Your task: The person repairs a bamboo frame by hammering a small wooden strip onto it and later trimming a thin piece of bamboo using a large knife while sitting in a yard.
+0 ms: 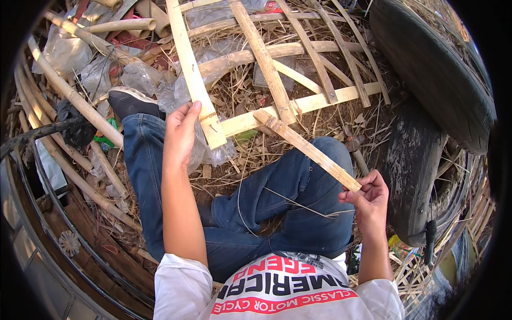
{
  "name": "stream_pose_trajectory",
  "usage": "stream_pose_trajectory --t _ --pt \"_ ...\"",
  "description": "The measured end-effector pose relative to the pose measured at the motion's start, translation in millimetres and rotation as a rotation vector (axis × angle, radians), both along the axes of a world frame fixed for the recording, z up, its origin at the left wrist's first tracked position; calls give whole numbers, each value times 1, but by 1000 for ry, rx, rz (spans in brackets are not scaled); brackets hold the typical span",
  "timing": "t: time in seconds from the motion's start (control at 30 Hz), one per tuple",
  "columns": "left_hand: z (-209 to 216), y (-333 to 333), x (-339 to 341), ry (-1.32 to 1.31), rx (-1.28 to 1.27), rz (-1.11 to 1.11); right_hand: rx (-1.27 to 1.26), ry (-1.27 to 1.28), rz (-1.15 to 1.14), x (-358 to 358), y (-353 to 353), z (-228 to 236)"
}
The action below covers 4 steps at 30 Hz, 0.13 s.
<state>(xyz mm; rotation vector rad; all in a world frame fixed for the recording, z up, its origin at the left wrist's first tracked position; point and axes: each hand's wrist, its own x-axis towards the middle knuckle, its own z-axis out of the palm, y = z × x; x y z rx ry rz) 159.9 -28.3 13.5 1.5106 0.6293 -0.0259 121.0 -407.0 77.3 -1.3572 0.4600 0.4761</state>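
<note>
A lattice of flat bamboo slats lies on the ground before me, its near cross slat [312, 102] running beneath several upright ones. My left hand [182, 128] grips the edge of the wide pale bamboo slat [193, 80] at the lattice's left side, thumb on top. In my right hand [368, 198] is the near end of a short bamboo strip [312, 153], pinched between thumb and fingers. This strip slants up to the left over my bent knee. Its far end overlaps the near cross slat; whether they touch I cannot tell.
Two worn tyres [434, 69] are at the right, with a black-handled tool [430, 242] by the lower one. Bamboo poles [80, 114] and crumpled clear plastic [66, 53] clutter the left. Curved dark metal bars [69, 218] stand at the lower left. Dry straw covers the soil.
</note>
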Motion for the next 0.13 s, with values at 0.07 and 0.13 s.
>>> stream_pose_trajectory --t 0.07,0.13 --pt "12 -1 9 -12 -4 6 91 56 -30 -13 -6 0" --pt "18 -2 12 -10 -75 61 168 86 -77 -29 -14 -7"
